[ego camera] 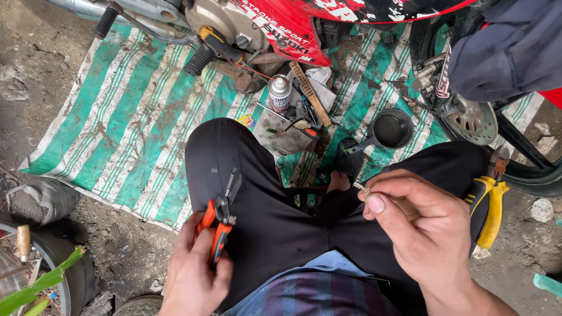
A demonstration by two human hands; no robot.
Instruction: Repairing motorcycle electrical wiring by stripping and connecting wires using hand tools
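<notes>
At the lower left of the frame you see a tyre with a wooden handle lying on it, and beside it the dirt ground. Above this, a green and white striped sheet is spread under the red motorcycle.

Your left hand is at the bottom, left of centre. It is closed around the orange handles of the pliers, and the metal tip points up over your left knee, open a little. Nothing is between the tips as far as I can see.

In the middle top, near the engine, stand a spray can, a brush and some small tools on a grey rag. A little more to the right there is a small black pan with dark liquid.

Your right hand is at the right of centre, over your right knee. Thumb and forefinger pinch a small thin part; it is too small to say what it is. The two hands are well apart.

On your right thigh rest the yellow pliers, close to the edge.

What may go wrong, in my judgement: the small part is held only by the fingertips, so it can slip and be lost on the dirty sheet. The yellow pliers can slide off if you move the leg. The pan can spill if your foot pushes it.
</notes>
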